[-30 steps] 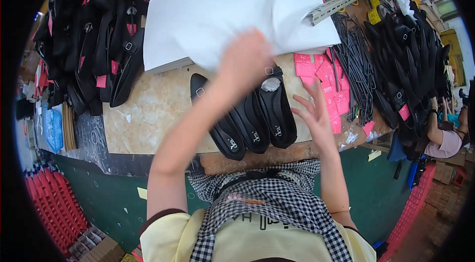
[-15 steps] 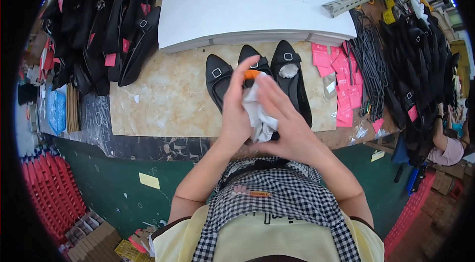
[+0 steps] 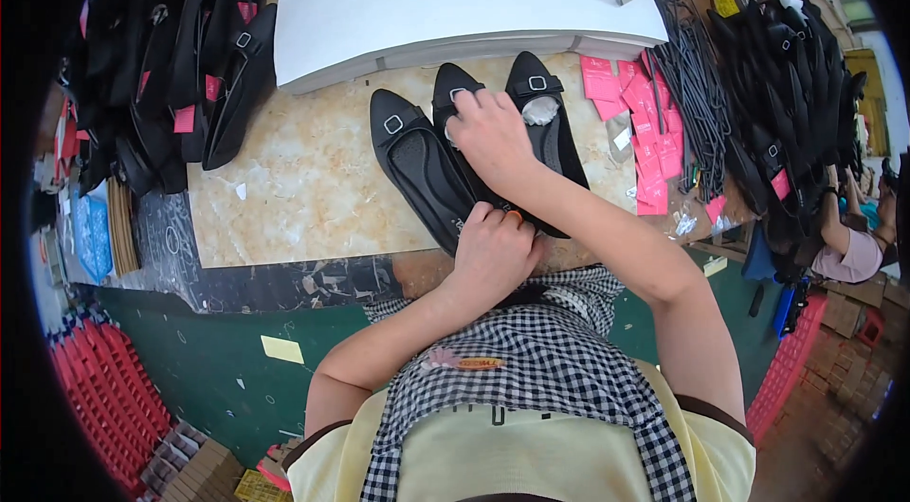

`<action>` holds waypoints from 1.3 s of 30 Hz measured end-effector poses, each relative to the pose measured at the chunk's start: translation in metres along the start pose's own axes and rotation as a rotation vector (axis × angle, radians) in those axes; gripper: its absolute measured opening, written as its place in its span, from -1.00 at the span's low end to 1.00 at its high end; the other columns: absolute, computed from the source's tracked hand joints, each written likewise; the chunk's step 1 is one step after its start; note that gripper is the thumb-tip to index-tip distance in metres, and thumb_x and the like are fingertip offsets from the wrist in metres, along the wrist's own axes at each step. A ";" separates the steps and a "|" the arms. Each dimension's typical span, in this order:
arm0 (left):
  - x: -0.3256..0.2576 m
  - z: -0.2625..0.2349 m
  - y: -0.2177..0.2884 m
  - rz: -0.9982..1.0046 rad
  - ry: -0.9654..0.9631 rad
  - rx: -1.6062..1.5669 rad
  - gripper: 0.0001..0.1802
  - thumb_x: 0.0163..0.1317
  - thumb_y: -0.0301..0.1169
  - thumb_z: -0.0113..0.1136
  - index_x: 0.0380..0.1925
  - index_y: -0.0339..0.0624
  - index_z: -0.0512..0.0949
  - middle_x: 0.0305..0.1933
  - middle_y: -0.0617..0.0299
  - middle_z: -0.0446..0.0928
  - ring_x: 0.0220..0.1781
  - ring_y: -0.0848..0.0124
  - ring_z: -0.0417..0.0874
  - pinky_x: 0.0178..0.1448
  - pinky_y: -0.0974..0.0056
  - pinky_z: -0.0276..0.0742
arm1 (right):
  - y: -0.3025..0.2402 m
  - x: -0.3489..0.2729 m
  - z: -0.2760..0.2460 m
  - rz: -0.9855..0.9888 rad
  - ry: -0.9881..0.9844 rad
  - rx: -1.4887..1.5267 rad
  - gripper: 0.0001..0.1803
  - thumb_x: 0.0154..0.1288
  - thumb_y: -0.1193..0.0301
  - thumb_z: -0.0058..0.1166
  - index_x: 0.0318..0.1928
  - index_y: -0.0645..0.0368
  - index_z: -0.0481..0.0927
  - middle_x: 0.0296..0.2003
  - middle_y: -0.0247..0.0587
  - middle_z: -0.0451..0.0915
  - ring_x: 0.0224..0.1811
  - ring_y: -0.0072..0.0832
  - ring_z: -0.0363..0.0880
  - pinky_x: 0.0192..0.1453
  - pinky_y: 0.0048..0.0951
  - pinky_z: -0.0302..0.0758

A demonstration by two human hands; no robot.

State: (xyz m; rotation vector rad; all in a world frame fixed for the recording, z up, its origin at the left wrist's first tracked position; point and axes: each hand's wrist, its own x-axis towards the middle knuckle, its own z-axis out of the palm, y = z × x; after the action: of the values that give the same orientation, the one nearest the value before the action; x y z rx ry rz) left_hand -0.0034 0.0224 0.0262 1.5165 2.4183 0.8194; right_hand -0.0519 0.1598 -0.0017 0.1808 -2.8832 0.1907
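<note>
Right hand (image 3: 493,134) reaches in at an angle, knuckles up, fingers curled down at the middle shoe (image 3: 453,76)'s opening, can't tell what they're gripping. Left hand (image 3: 497,254)'s closed around its heel. Shoe's on the table (image 3: 275,194).

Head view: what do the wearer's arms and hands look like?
Left hand and right hand are both ungloved; an orange band circles one left finger, which one is unclear. Forearms are bare. Short sleeves, pale yellow, with dark brown edging.
</note>
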 end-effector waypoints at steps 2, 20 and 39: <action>-0.003 -0.003 -0.005 -0.073 -0.050 -0.011 -0.73 0.09 -0.23 0.29 -0.58 -0.23 0.61 -0.48 0.13 0.58 -0.38 0.26 0.60 -0.05 0.20 0.39 | -0.004 0.000 -0.014 0.002 0.011 0.034 -0.53 -0.02 0.45 0.21 0.01 0.11 0.64 -0.28 -0.20 0.45 -0.13 -0.23 0.45 -0.01 -0.21 0.37; 0.203 -0.071 -0.170 -0.254 0.292 0.458 -0.37 0.35 0.06 0.02 0.34 0.03 0.37 0.38 -0.09 0.29 0.47 -0.04 0.22 0.32 -0.61 -0.07 | 0.008 -0.078 -0.071 0.319 0.075 0.446 -0.37 0.11 0.39 0.32 0.23 0.21 0.46 0.07 -0.07 0.49 0.20 -0.12 0.40 0.28 -0.13 0.38; 0.021 -0.082 -0.040 -0.444 0.687 -0.369 -0.58 0.24 -0.57 0.04 0.14 -0.22 0.44 -0.08 -0.02 0.52 -0.11 0.14 0.62 -0.07 0.25 0.54 | -0.007 -0.040 -0.122 0.209 0.049 0.884 -0.17 0.15 0.47 0.26 0.42 0.22 0.19 0.46 0.09 0.10 0.52 -0.16 0.10 0.53 -0.23 0.12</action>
State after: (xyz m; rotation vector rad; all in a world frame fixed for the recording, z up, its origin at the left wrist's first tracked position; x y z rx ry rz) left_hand -0.0787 -0.0015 0.0760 0.5734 2.6472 1.7535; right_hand 0.0165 0.1747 0.1058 0.0201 -2.5513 1.4610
